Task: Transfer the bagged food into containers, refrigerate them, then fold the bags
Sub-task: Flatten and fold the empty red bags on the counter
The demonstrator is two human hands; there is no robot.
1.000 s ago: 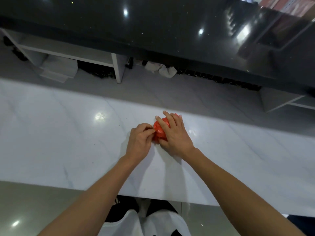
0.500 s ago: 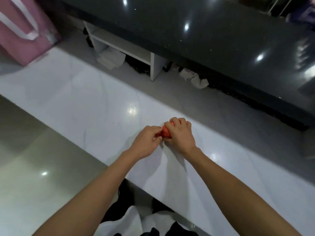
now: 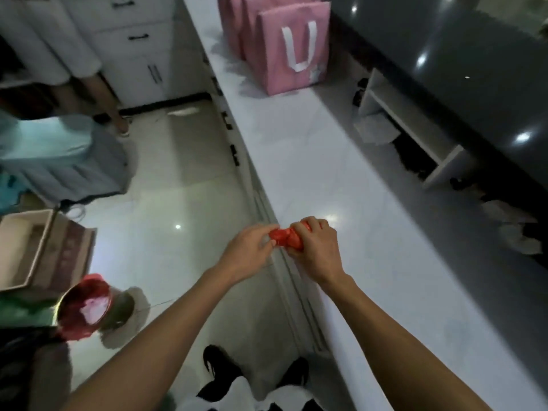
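Observation:
A small red plastic bag [image 3: 287, 240], folded into a tight bundle, is held between both hands at the near edge of the white marble counter [image 3: 341, 179]. My right hand [image 3: 317, 247] grips its right part with the fingers curled over it. My left hand [image 3: 252, 250] pinches the bag's left end, just off the counter's edge. Most of the bag is hidden under my fingers.
Pink paper bags [image 3: 293, 46] with white handles stand at the far end of the counter. On the floor to the left are a bin lined with a red bag [image 3: 84, 307], a cardboard box [image 3: 26, 247] and another person's legs [image 3: 100, 96]. White drawers [image 3: 139, 43] stand beyond.
My head has turned left, so the counter now runs away diagonally and the floor and pink bags show. The bag has moved to the counter's edge and both hands still hold it.

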